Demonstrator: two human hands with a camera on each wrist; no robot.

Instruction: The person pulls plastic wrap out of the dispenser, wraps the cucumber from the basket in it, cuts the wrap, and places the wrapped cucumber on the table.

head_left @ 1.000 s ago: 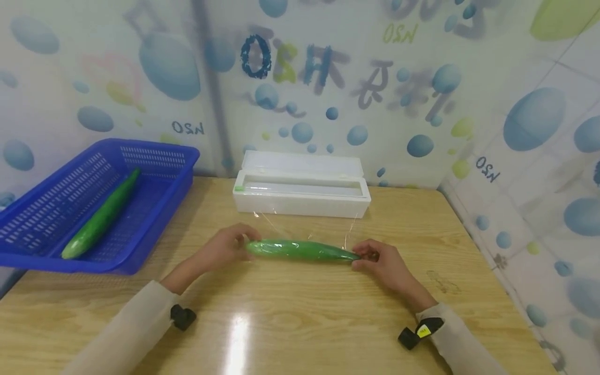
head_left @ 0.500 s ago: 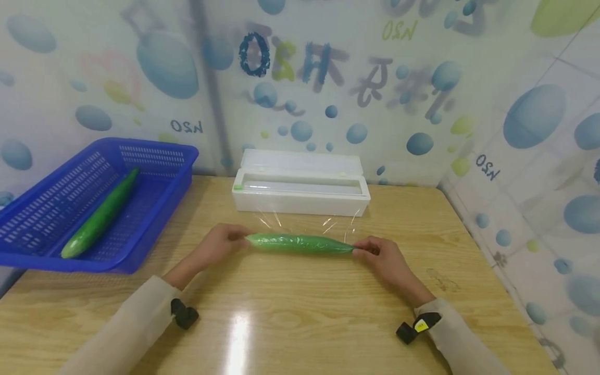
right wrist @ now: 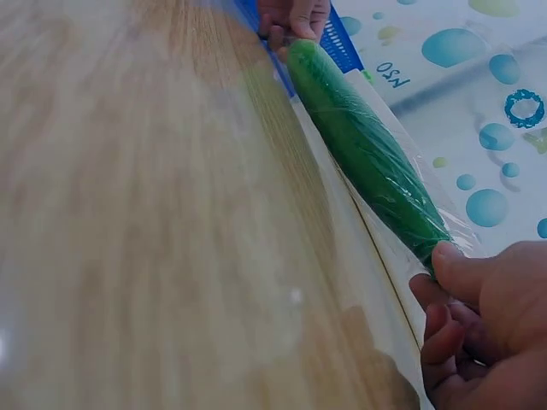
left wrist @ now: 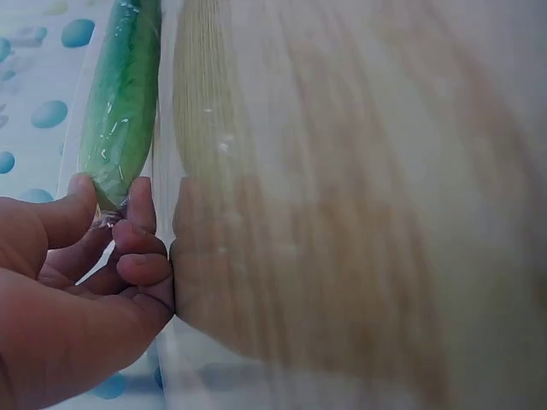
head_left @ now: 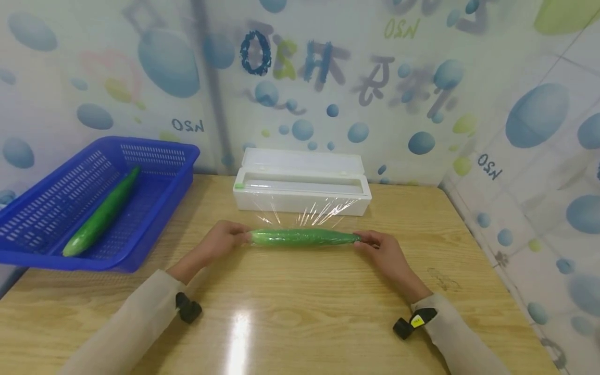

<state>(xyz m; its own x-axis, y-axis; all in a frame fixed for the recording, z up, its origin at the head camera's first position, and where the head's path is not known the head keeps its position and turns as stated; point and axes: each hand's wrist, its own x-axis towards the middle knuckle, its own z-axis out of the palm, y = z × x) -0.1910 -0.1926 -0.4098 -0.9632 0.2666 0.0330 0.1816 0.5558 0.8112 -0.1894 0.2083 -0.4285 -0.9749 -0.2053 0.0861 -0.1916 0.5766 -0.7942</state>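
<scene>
A green cucumber (head_left: 304, 237) wrapped in clear cling film lies crosswise between both hands, in front of the white box. My left hand (head_left: 224, 239) pinches its pale end; in the left wrist view the film is gathered there between thumb and fingers (left wrist: 141, 248). At the dark, tapered end, my right hand (head_left: 386, 255) grips the tip with thumb and fingers, as the right wrist view also shows. Shiny creased cling film (head_left: 323, 209) stretches from the cucumber back to the white cling film box (head_left: 300, 202), whose lid stands open with the roll inside.
A blue plastic basket (head_left: 164, 208) stands at the left of the wooden table (head_left: 300, 317), with another cucumber (head_left: 100, 221) lying in it. Behind the table rises a wall (head_left: 304, 62) printed with blue drops; a second wall (head_left: 539, 208) bounds the right side.
Both hands have moved the wrapped cucumber slightly away from the body, toward the box. The film between cucumber and box shows more bright creases than before.
</scene>
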